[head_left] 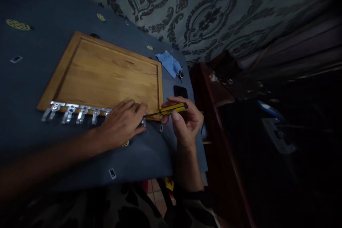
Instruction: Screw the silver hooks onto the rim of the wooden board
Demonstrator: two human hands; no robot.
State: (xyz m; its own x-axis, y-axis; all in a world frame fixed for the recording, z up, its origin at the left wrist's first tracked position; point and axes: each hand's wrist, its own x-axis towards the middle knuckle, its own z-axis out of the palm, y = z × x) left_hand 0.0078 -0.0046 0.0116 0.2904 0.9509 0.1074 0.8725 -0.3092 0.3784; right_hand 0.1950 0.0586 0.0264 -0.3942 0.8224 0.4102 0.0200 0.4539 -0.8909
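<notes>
A wooden panel with a raised frame (pixel 112 69) lies flat on the table. Along its near edge runs a metal hook rail (pixel 77 110) with several silver hooks. My left hand (pixel 124 121) is closed over the right part of this rail, its fingers curled and pressed down at the panel's edge, hiding the hooks beneath. In my right hand (pixel 185 121) is a yellow-and-black screwdriver (pixel 173 108), pinched by the handle between thumb and fingers. Its shaft points left, and the tip reaches beside my left fingertips, where what it touches is hidden.
The table has a dark blue cloth (pixel 66 156) with a yellow print. Beyond the panel lie a blue rag (pixel 169 63) and a black flat object (pixel 180 91). A patterned wall hanging (pixel 208 17) rises behind. Dark reddish wooden furniture (pixel 227 142) stands at the right.
</notes>
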